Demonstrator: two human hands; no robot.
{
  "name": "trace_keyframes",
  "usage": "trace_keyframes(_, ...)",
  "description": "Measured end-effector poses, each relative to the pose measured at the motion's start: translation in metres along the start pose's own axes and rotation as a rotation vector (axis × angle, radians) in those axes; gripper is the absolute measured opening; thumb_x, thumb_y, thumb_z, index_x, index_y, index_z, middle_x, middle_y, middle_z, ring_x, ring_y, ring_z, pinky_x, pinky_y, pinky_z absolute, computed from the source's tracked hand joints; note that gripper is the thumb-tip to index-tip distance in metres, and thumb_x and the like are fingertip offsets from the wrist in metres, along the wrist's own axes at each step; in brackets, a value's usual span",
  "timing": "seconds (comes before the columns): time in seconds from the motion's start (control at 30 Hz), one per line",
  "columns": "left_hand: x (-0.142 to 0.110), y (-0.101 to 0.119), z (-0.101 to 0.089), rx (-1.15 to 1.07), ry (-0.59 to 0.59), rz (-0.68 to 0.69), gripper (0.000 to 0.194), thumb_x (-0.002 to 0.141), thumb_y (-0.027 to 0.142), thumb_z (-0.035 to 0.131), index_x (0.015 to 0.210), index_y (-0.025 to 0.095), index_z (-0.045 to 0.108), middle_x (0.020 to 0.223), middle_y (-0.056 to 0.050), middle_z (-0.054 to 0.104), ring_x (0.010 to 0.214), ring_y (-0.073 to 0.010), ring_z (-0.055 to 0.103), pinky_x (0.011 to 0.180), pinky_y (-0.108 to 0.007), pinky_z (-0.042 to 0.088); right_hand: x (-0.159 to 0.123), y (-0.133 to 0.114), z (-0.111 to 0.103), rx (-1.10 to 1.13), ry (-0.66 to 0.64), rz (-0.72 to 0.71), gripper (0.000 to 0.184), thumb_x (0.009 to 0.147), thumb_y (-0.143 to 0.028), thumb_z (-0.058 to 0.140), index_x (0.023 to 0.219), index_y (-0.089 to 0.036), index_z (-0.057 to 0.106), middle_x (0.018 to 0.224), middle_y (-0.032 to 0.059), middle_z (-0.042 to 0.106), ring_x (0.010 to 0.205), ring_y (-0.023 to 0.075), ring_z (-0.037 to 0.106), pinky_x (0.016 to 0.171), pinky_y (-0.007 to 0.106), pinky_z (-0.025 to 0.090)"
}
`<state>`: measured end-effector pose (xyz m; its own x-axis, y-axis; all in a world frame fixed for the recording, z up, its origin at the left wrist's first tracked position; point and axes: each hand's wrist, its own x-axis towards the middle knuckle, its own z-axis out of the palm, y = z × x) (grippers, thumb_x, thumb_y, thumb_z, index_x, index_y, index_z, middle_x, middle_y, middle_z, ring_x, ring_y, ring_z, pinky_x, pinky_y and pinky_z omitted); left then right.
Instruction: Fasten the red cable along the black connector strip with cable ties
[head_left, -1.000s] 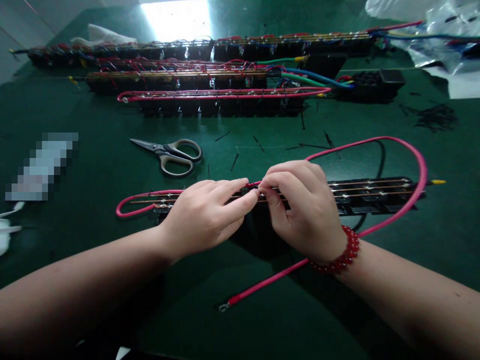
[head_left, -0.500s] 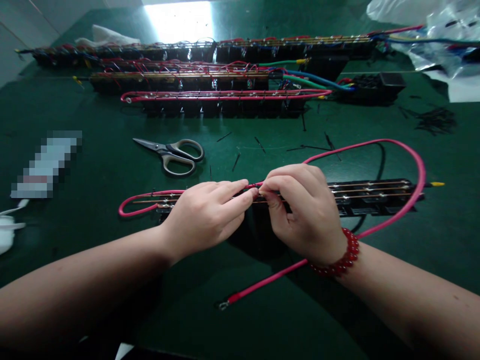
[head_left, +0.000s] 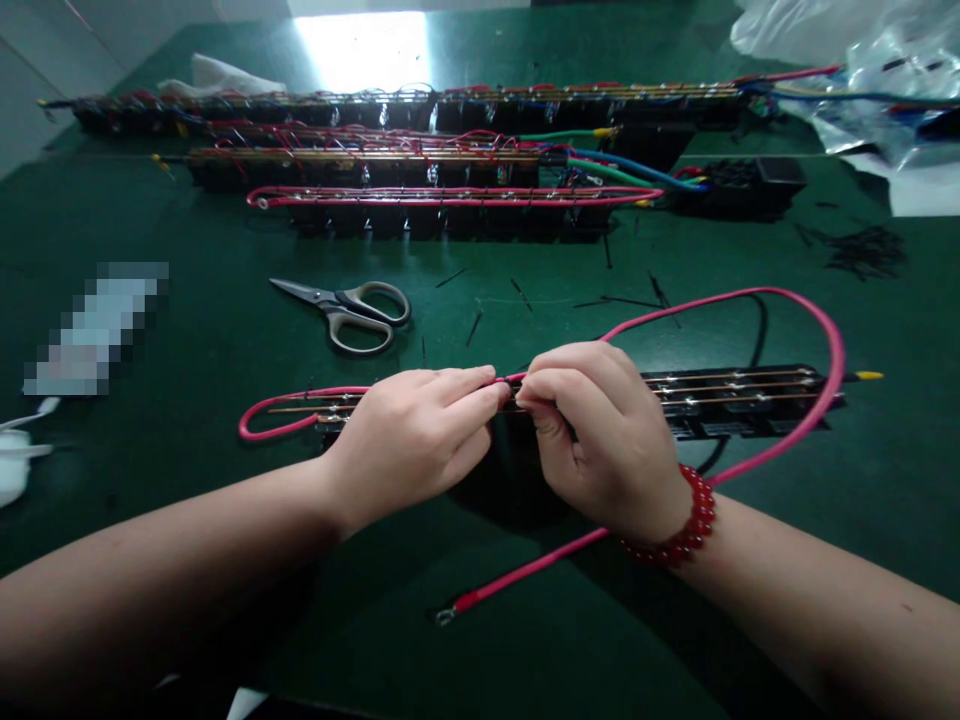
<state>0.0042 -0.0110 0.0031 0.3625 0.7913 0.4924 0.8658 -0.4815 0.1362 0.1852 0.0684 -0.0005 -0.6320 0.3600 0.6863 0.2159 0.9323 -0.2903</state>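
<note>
A red cable (head_left: 836,345) runs along a black strip assembly with thin copper rods (head_left: 739,390). It loops at the left end, arcs out at the right and ends in a metal ring terminal (head_left: 444,616) near me. My left hand (head_left: 420,430) lies over the assembly's middle, its fingertips closed on the red cable. Fingertip to fingertip with it, my right hand (head_left: 600,430) is closed in a pinch on a small black cable tie (head_left: 507,384) at the cable, mostly hidden by the fingers. A red bead bracelet circles my right wrist.
Scissors (head_left: 352,312) lie open behind my left hand. Loose black ties (head_left: 474,328) are scattered behind the assembly, with a pile (head_left: 862,250) at right. Several wired strips (head_left: 450,200) lie farther back. Plastic bags (head_left: 900,70) sit at back right, a blurred-out device (head_left: 97,330) at left.
The view has shifted slightly. Both hands stay at the same spot on the cable, with the right fingertips still pinched beside the left ones.
</note>
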Motion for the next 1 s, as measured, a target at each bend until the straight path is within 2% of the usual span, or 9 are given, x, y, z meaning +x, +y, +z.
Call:
trace_keyframes(0.57,0.0010,0.0035,-0.0029,-0.057,-0.038,-0.056,0.026,0.091,0.014,0.049,0.105,0.011,0.070,0.111,-0.011,0.075,0.094,-0.0226,0.073,0.079,-0.034,0.060,-0.0026,0.0002,-0.0020,0.015,0.034,0.027,0.018,0.086,-0.005,0.053,0.092,-0.022,0.053,0.092,0.0056,0.066,0.089,0.0196,0.059,0.078,0.035,0.049)
trace_keyframes(0.7,0.0030,0.0038,-0.0030,-0.094,-0.073,-0.096,0.023,0.090,0.012,0.049,0.102,0.013,0.069,0.108,-0.010,0.075,0.092,-0.0223,0.072,0.077,-0.033,0.058,-0.0042,0.0029,-0.0011,0.008,0.033,-0.025,0.018,0.085,-0.005,0.054,0.094,-0.021,0.054,0.093,0.0060,0.067,0.089,0.0198,0.059,0.079,0.036,0.049)
trace_keyframes(0.8,0.0036,0.0025,-0.0012,-0.137,-0.094,-0.155,0.019,0.092,0.019,0.053,0.105,0.014,0.065,0.107,-0.009,0.074,0.093,-0.0229,0.070,0.078,-0.034,0.056,-0.0053,0.0041,-0.0009,0.020,0.007,-0.104,0.017,0.085,-0.007,0.055,0.097,-0.020,0.057,0.096,0.0067,0.068,0.091,0.0202,0.060,0.082,0.038,0.050)
trace_keyframes(0.9,0.0033,0.0004,-0.0003,-0.197,-0.065,-0.204,0.023,0.093,0.026,0.057,0.112,0.015,0.062,0.113,-0.009,0.072,0.099,-0.0219,0.069,0.083,-0.033,0.055,-0.0046,0.0027,-0.0025,0.005,-0.030,-0.184,0.016,0.088,-0.009,0.053,0.098,-0.021,0.059,0.098,0.0054,0.070,0.093,0.0191,0.061,0.086,0.038,0.048)
trace_keyframes(1.0,0.0034,-0.0014,-0.0011,-0.253,-0.088,-0.192,0.019,0.096,0.023,0.055,0.112,0.019,0.064,0.118,-0.006,0.071,0.105,-0.0190,0.067,0.090,-0.031,0.052,-0.0036,0.0011,-0.0045,-0.001,-0.067,-0.225,0.015,0.091,-0.011,0.052,0.098,-0.021,0.060,0.097,0.0034,0.072,0.093,0.0177,0.063,0.087,0.037,0.048)
